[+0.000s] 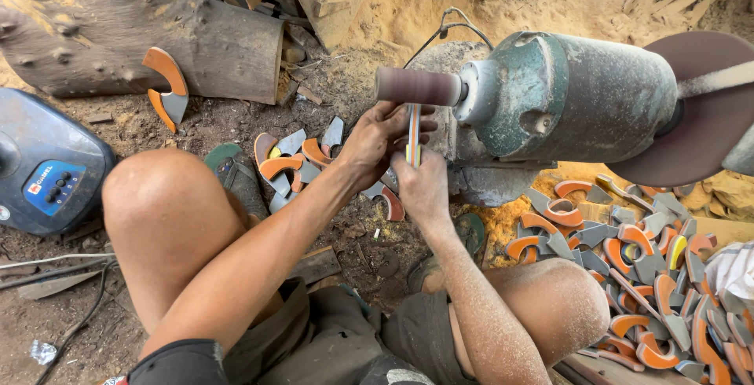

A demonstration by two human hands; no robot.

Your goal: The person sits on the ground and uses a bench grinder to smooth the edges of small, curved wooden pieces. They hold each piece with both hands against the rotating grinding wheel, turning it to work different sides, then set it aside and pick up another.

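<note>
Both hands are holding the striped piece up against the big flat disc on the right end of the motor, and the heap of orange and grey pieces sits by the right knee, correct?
Not quite. The head view shows the left hand and right hand holding the striped piece under the small sanding drum on the motor's left end, not the flat disc. The heap of orange and grey pieces does sit by the right knee.

both forearms reach forward, dusty; left hand (375,143) and right hand (422,185) touching, fingers curled in grip.
</note>
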